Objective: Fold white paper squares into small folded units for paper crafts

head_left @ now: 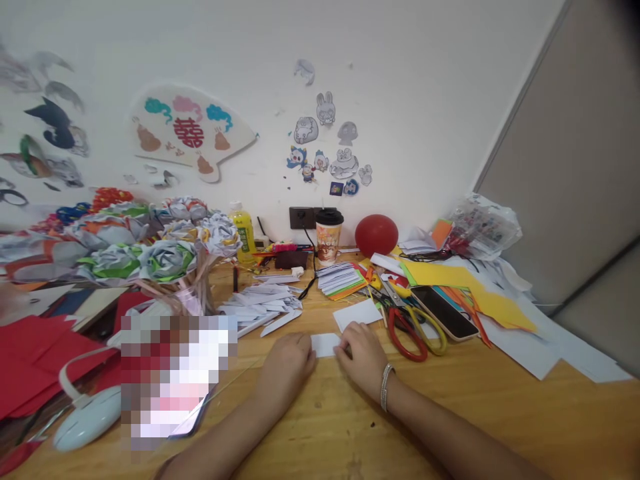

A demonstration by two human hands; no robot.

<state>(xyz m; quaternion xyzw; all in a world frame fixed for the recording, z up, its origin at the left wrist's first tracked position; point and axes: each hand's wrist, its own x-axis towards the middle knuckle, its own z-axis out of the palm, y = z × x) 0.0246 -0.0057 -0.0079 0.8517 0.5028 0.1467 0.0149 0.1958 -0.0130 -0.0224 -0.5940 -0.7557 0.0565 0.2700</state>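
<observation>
Between my two hands a small piece of white paper (325, 345) lies low over the wooden table (320, 427). My left hand (290, 360) has its fingers curled at the paper's left end. At the right end, the bent fingers of my right hand (363, 353) press on it, with a bracelet at the wrist. Just behind my right hand lies another white paper sheet (357, 313). A pile of folded white paper strips (265, 303) is beyond my left hand. Red-handled scissors (407, 337) rest close to the right hand.
Paper flowers (167, 260) stand at the left, near a pixelated, lit screen (185, 380) and a white-based stand (90, 417). Behind are a yellow drink bottle (243, 233), a lidded cup (329, 237) and a red balloon (377, 235). A phone (445, 312) and yellow paper (440, 272) lie right.
</observation>
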